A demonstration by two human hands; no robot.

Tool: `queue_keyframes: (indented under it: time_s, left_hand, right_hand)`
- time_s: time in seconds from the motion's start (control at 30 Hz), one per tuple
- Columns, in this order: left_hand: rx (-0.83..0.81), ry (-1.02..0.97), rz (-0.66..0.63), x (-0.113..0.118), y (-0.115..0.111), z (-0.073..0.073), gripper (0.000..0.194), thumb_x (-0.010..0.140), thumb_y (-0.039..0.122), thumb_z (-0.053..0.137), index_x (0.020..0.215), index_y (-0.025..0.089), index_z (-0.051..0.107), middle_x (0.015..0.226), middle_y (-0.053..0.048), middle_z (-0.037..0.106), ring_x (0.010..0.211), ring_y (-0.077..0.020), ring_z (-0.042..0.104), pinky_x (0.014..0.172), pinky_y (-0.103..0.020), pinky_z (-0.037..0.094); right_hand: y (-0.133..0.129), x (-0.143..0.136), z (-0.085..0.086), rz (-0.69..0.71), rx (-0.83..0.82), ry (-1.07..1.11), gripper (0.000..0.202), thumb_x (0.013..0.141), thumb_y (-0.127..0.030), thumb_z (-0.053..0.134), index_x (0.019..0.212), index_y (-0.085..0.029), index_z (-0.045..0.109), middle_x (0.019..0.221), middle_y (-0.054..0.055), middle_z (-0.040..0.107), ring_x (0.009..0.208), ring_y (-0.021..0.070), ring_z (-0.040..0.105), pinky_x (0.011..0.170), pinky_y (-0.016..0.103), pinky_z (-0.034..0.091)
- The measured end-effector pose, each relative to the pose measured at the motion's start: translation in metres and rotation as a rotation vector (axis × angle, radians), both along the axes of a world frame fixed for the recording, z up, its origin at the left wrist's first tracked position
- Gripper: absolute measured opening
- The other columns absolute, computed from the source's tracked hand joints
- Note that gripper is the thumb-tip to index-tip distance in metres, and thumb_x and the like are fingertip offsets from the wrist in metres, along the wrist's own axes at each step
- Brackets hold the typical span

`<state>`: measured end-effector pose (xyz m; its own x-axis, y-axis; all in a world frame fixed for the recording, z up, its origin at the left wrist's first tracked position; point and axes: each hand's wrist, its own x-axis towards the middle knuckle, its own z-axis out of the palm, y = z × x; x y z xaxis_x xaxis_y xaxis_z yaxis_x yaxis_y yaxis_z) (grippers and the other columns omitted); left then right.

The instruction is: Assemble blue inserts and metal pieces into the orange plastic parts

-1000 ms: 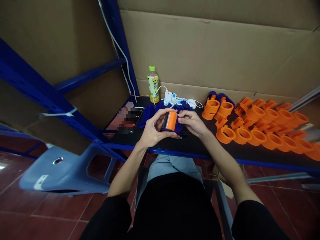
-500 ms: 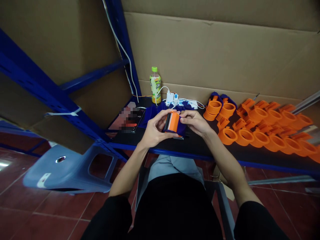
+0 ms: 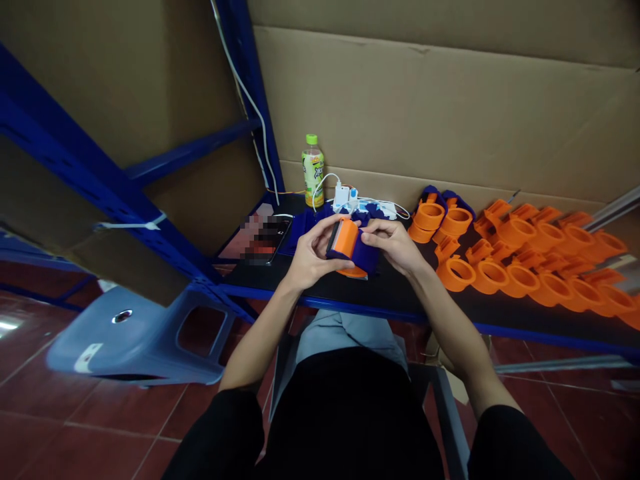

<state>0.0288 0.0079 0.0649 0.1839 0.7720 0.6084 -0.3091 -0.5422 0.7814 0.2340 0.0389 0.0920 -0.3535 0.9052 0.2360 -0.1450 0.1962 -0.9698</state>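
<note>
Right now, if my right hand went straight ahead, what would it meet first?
Probably the orange and blue part in your left hand; the right hand seems to touch it, though depth is unclear.

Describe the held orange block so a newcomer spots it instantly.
Find the black-topped bench against the cardboard wall. Near its front edge, the left hand grips the orange block beside a dark blue part. Unlike the orange rings to its right, it has a dark strip and is held.

The single view looks forward and down from the head, over both forearms (image 3: 256,337).
</note>
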Motion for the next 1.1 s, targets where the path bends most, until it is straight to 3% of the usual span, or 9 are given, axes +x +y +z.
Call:
queue_keyframes:
  time_s: [0.23, 0.4, 0.5, 0.57, 0.67, 0.73, 0.9, 1.07, 1.1]
  left_hand:
    - [0.02, -0.029, -0.009, -0.001, 0.005, -0.006, 0.086, 0.058, 0.026, 0.103, 0.136, 0.025, 0.068, 0.137, -0.015, 0.073, 0.135, -0.0365, 0.066, 0.118, -0.051, 0.05]
    - [0.029, 0.01, 0.001, -0.003, 0.001, -0.002, 0.085, 0.058, 0.028, 0.103, 0.135, 0.025, 0.068, 0.137, -0.015, 0.074, 0.135, -0.0358, 0.066, 0.117, -0.049, 0.051]
    - [0.023, -0.019, 0.085, 0.001, 0.0, -0.002, 0.084, 0.057, 0.032, 0.103, 0.133, 0.024, 0.069, 0.135, -0.014, 0.074, 0.132, -0.0349, 0.068, 0.115, -0.048, 0.053]
    - [0.003, -0.099, 0.18, 0.005, 0.0, -0.002, 0.082, 0.057, 0.036, 0.103, 0.131, 0.025, 0.069, 0.136, -0.012, 0.072, 0.131, -0.0336, 0.068, 0.114, -0.046, 0.054]
    - [-0.097, -0.258, 0.338, 0.01, 0.001, -0.003, 0.076, 0.061, 0.042, 0.101, 0.128, 0.025, 0.069, 0.137, -0.009, 0.07, 0.131, -0.0298, 0.067, 0.113, -0.04, 0.053]
    - [-0.202, -0.348, 0.376, 0.013, 0.001, -0.003, 0.068, 0.067, 0.043, 0.098, 0.125, 0.024, 0.068, 0.132, -0.008, 0.071, 0.127, -0.026, 0.068, 0.112, -0.037, 0.053]
    - [-0.355, -0.383, 0.192, 0.019, 0.001, -0.006, 0.063, 0.073, 0.038, 0.095, 0.125, 0.028, 0.062, 0.12, -0.003, 0.074, 0.116, -0.0187, 0.072, 0.111, -0.036, 0.052]
    - [-0.359, -0.214, -0.178, 0.042, 0.002, -0.015, 0.056, 0.082, 0.041, 0.088, 0.13, 0.026, 0.064, 0.132, -0.011, 0.074, 0.118, -0.0267, 0.073, 0.107, -0.046, 0.056]
    - [-0.33, -0.194, -0.131, 0.049, 0.003, -0.018, 0.05, 0.084, 0.043, 0.086, 0.125, 0.023, 0.068, 0.123, -0.012, 0.077, 0.114, -0.0262, 0.075, 0.106, -0.045, 0.056]
  right_hand:
    - [-0.002, -0.005, -0.004, 0.009, -0.053, 0.045, 0.04, 0.063, -0.048, 0.098, 0.078, -0.019, 0.075, 0.088, 0.0, 0.074, 0.081, 0.0119, 0.064, 0.084, 0.027, 0.053]
    - [0.004, -0.003, -0.007, 0.013, 0.038, -0.022, 0.04, 0.068, -0.053, 0.094, 0.081, -0.02, 0.076, 0.089, 0.001, 0.073, 0.083, 0.014, 0.064, 0.087, 0.031, 0.054]
    - [-0.001, -0.002, -0.004, -0.129, 0.296, -0.185, 0.038, 0.084, -0.059, 0.082, 0.091, -0.022, 0.081, 0.09, 0.003, 0.07, 0.087, 0.0176, 0.064, 0.091, 0.037, 0.055]
    - [-0.016, -0.004, 0.0, -0.277, 0.543, -0.353, 0.041, 0.097, -0.058, 0.067, 0.112, -0.023, 0.082, 0.1, 0.007, 0.069, 0.096, 0.0213, 0.064, 0.098, 0.042, 0.053]
    - [-0.049, -0.01, 0.001, -0.366, 0.861, -0.663, 0.059, 0.103, -0.055, 0.059, 0.153, -0.023, 0.06, 0.133, 0.014, 0.064, 0.122, 0.0288, 0.059, 0.111, 0.051, 0.048]
    - [-0.067, -0.012, -0.001, -0.346, 1.012, -0.881, 0.075, 0.099, -0.051, 0.066, 0.164, -0.021, 0.044, 0.15, 0.018, 0.055, 0.135, 0.034, 0.053, 0.114, 0.054, 0.047]
    - [-0.068, 0.024, 0.0, -0.351, 1.212, -1.048, 0.073, 0.1, -0.03, 0.065, 0.166, -0.016, 0.037, 0.149, 0.02, 0.058, 0.133, 0.033, 0.058, 0.109, 0.049, 0.054]
    - [-0.048, 0.072, -0.002, -0.51, 1.171, -0.903, 0.05, 0.101, -0.021, 0.062, 0.15, -0.023, 0.057, 0.11, 0.009, 0.073, 0.096, 0.0214, 0.069, 0.089, 0.039, 0.061]
    - [-0.046, 0.073, -0.008, -0.519, 1.121, -0.869, 0.044, 0.102, -0.023, 0.061, 0.146, -0.023, 0.061, 0.108, 0.009, 0.073, 0.094, 0.0204, 0.069, 0.086, 0.038, 0.061]
